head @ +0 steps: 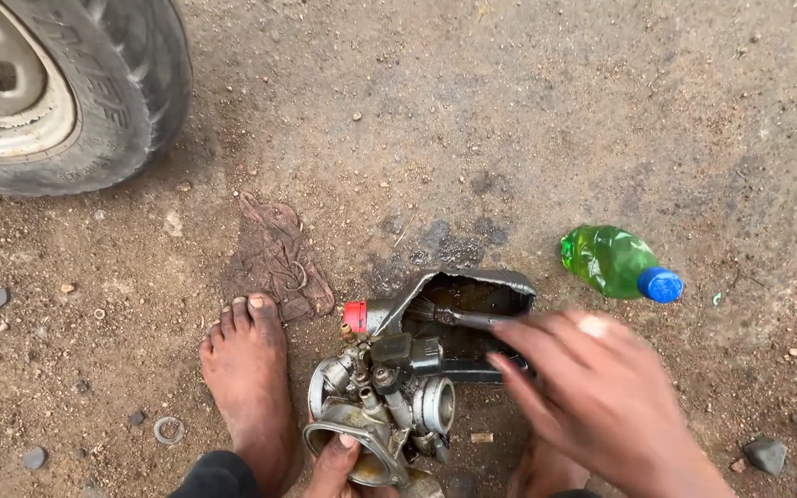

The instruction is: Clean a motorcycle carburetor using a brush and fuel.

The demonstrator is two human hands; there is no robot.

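Low in the frame's centre, the left hand [343, 466], mostly cut off, gripped the carburettor [385, 406]; the blurred right hand [592, 397] pinched a brush [458, 318], its bristles hidden inside a dark tray [509, 281].

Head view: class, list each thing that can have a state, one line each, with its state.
Bottle: lying on its side, capped.
Carburetor: held at its bottom by left hand.
Brush: gripped by right hand, tip in tray.
Tray: dented, holds dark liquid.
Rag: flat on ground.
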